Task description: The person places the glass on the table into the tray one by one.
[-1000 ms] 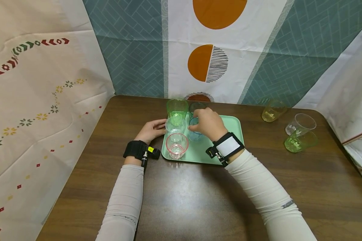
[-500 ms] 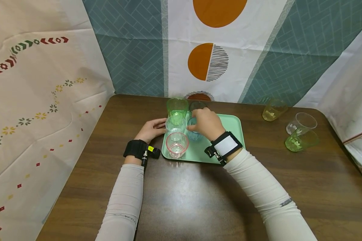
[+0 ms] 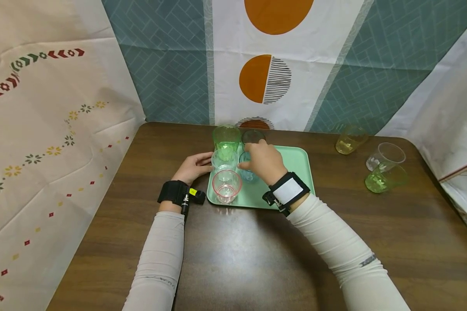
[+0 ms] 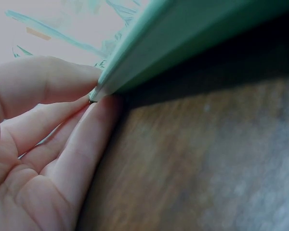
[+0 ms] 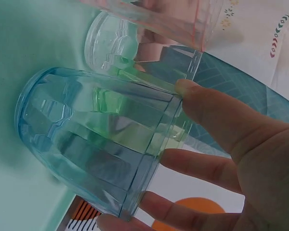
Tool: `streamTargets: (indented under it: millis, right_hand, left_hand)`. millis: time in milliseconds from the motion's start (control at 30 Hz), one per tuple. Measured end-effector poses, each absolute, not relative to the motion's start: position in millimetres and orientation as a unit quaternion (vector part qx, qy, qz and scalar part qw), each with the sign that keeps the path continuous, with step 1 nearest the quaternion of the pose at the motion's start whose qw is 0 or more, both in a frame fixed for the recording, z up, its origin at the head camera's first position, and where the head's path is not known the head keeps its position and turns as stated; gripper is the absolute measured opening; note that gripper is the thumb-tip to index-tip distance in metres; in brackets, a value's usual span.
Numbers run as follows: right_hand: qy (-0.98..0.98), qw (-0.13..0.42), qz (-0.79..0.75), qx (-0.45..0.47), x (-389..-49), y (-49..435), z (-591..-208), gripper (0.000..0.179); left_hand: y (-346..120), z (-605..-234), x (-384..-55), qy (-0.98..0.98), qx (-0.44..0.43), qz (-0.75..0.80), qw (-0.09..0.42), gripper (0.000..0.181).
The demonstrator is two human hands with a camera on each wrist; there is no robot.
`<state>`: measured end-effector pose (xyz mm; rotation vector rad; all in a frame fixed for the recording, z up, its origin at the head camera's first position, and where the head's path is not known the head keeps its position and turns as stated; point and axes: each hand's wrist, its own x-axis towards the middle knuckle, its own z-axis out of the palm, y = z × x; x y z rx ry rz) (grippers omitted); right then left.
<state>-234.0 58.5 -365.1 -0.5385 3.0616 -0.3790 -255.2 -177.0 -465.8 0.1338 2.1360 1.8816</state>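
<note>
My right hand (image 3: 263, 162) grips a clear blue tumbler (image 5: 96, 139) by its rim, fingertips and thumb spread around the mouth. The tumbler stands on the green tray (image 3: 295, 164), partly hidden by the hand in the head view. At the tray's left edge, my left hand (image 3: 193, 168) pinches the rim between thumb and fingers, as the left wrist view shows. Along the tray's left side stand a green tumbler (image 3: 226, 137), a clear tumbler (image 3: 224, 159) and a pink-rimmed tumbler (image 3: 226, 190). Behind my right hand is a dark grey tumbler (image 3: 253, 137).
On the right of the wooden table (image 3: 225, 255) lie a tilted yellow tumbler (image 3: 348, 140), a clear tumbler (image 3: 389, 153) and a green tumbler (image 3: 381, 179). A patterned cloth (image 3: 272, 82) hangs behind the table, with more cloth at both sides.
My right hand has shifted very slightly to the left, still at the blue tumbler. The left hand stays at the tray's edge, and the head view has moved a little.
</note>
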Motion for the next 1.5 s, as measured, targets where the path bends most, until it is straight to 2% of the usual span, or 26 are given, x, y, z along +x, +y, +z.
streamTargets:
  millis: [333,733,1500]
  right_hand:
    - [0.979,0.005,-0.119,-0.166,-233.2,58.2,-366.5,0.057]
    - [0.977,-0.001,-0.132,-0.169,-233.5,60.3,-369.1,0.055]
    - [0.977,-0.003,-0.131,-0.167,-234.7,61.7,-367.9,0.055]
  left_hand:
    - [-180.7,-479.5,-262.9,0.742,0.052,0.653,0.143,0.056]
    - [-176.7,-458.4,-250.6,0.737,0.049,0.658,0.148,0.055]
    - [-177.5,-460.1,-252.6,0.732,0.050,0.662,0.152,0.055]
